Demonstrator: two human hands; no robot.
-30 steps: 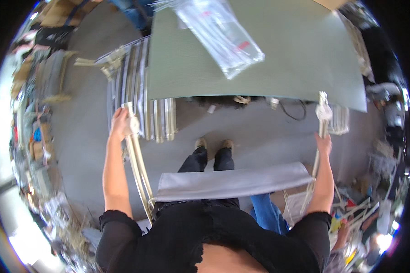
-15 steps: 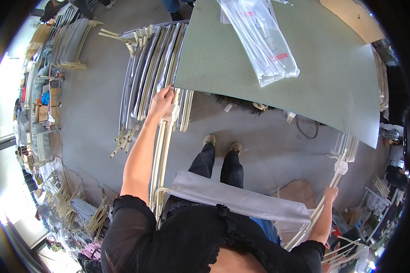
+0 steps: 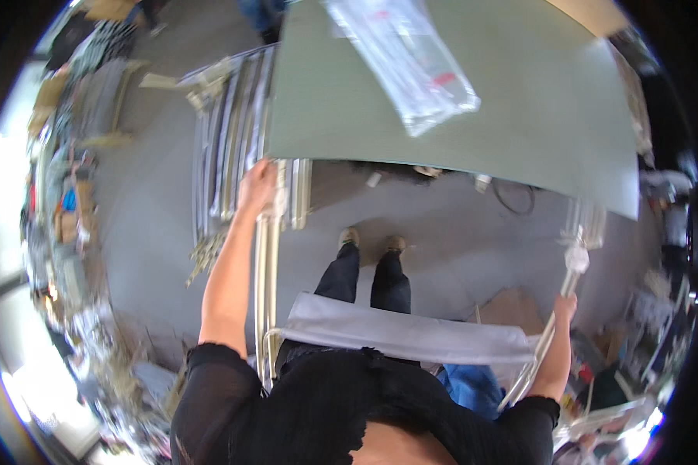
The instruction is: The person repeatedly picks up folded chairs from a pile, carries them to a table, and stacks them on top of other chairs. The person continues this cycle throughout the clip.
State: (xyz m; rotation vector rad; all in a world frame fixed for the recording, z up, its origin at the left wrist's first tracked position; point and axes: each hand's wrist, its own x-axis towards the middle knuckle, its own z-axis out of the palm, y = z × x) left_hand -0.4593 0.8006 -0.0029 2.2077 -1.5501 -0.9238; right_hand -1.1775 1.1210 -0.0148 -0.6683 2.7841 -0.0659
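Head view: we hold a metal frame (image 3: 267,294) with a grey fabric panel (image 3: 403,337) slung across it, in front of our waist. Our left hand (image 3: 257,186) is clenched around the top of the left tube; our right hand (image 3: 564,308) grips the right tube (image 3: 566,287) lower down. Just beyond the left fingers sits the green table (image 3: 520,116); we should keep both tubes level and clear of its edge.

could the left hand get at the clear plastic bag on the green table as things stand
Probably not right away: the left hand grips the metal frame at the green table edge. The plastic bag lies uncovered further in, so the hand would have to let go first.
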